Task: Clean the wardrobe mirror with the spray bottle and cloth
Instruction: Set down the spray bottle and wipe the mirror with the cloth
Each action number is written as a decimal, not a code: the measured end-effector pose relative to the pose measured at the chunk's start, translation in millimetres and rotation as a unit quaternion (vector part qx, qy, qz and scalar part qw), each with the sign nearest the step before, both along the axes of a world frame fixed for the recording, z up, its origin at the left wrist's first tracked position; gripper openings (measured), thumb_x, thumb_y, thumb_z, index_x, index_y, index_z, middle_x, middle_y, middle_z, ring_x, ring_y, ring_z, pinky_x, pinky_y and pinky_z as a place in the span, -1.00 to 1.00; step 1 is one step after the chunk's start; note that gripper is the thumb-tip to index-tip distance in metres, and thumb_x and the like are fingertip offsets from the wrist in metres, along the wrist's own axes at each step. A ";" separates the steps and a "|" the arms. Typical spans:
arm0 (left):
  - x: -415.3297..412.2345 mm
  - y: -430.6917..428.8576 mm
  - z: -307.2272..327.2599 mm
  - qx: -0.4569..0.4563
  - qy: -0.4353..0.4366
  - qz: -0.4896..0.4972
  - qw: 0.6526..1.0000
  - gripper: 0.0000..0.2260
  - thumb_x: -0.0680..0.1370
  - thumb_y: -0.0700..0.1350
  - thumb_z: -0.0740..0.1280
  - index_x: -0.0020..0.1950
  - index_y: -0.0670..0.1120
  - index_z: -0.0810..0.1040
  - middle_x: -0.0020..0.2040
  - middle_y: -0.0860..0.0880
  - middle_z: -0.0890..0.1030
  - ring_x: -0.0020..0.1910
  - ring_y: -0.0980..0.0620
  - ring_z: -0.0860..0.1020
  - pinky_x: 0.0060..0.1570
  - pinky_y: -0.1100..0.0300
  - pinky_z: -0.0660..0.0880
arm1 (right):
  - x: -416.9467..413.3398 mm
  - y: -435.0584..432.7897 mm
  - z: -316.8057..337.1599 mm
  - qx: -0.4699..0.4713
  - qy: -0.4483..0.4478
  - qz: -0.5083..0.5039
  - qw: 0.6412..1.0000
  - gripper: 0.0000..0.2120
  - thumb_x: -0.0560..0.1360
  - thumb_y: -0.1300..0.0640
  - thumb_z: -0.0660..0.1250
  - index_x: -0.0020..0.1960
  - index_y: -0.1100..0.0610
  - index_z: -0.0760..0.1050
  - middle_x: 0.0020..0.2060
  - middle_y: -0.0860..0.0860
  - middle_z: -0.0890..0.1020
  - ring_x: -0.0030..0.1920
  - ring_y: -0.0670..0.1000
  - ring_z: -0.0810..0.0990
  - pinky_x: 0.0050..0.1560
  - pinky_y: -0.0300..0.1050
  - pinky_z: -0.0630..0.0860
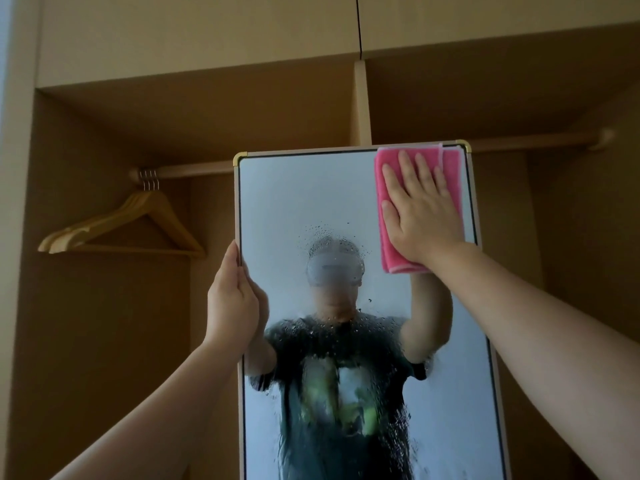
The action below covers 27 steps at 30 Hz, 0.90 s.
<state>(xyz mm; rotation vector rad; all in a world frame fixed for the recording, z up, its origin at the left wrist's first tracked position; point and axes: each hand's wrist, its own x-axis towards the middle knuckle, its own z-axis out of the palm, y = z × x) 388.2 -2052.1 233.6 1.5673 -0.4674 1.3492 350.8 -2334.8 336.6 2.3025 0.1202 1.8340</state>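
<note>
A tall framed mirror (298, 202) with gold corner caps stands in front of the open wardrobe. Its glass is wet with spray droplets across the middle and lower part. A folded pink cloth (387, 168) lies flat against the mirror's top right corner. My right hand (420, 209) presses on the cloth with straight, spread fingers. My left hand (233, 299) grips the mirror's left frame edge about halfway up, thumb on the glass side. No spray bottle is in view.
Several wooden hangers (128, 223) hang on the left rail (187, 169) behind the mirror. A second rail (540, 143) runs across the right compartment. A vertical wardrobe divider (362, 105) rises behind the mirror's top.
</note>
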 end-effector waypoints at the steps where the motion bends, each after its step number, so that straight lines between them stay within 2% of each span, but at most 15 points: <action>1: 0.1 0.0 -0.1 0.003 -0.001 0.002 1.000 -0.62 0.65 -0.20 0.08 0.49 -0.08 0.27 0.29 0.19 0.35 0.22 0.48 0.21 0.06 0.73 0.11 | 0.2 1.8 4.3 0.001 -0.002 -0.002 1.000 -0.43 0.63 -0.11 -0.21 0.57 0.11 0.01 0.55 0.16 0.07 0.54 0.23 0.02 0.52 0.17 -0.13; 8: 3.1 1.7 -0.5 0.005 0.003 0.007 1.000 -0.61 0.65 -0.18 0.08 0.50 -0.05 0.26 0.31 0.20 0.34 0.24 0.47 0.20 0.08 0.73 0.09 | -1.0 13.3 21.6 0.010 -0.009 -0.006 1.000 -0.41 0.62 -0.11 -0.24 0.58 0.12 -0.02 0.56 0.16 0.02 0.55 0.23 -0.02 0.52 0.18 -0.11; 16: 5.3 0.7 -1.6 0.003 -0.009 -0.005 1.000 -0.61 0.65 -0.21 0.08 0.50 -0.09 0.26 0.31 0.19 0.34 0.22 0.52 0.18 0.08 0.73 0.10 | -2.3 14.4 12.0 0.003 -0.007 -0.005 1.000 -0.42 0.64 -0.11 -0.24 0.58 0.13 -0.01 0.56 0.16 0.06 0.54 0.23 0.02 0.53 0.15 -0.12; 27: 11.5 4.5 -3.5 0.007 -0.011 -0.006 1.000 -0.60 0.65 -0.18 0.08 0.50 -0.02 0.25 0.32 0.22 0.34 0.30 0.39 0.24 0.11 0.71 0.10 | -3.8 20.6 -19.2 0.001 0.006 0.007 1.000 -0.42 0.63 -0.10 -0.19 0.57 0.15 0.03 0.55 0.16 0.11 0.54 0.22 0.05 0.53 0.19 -0.06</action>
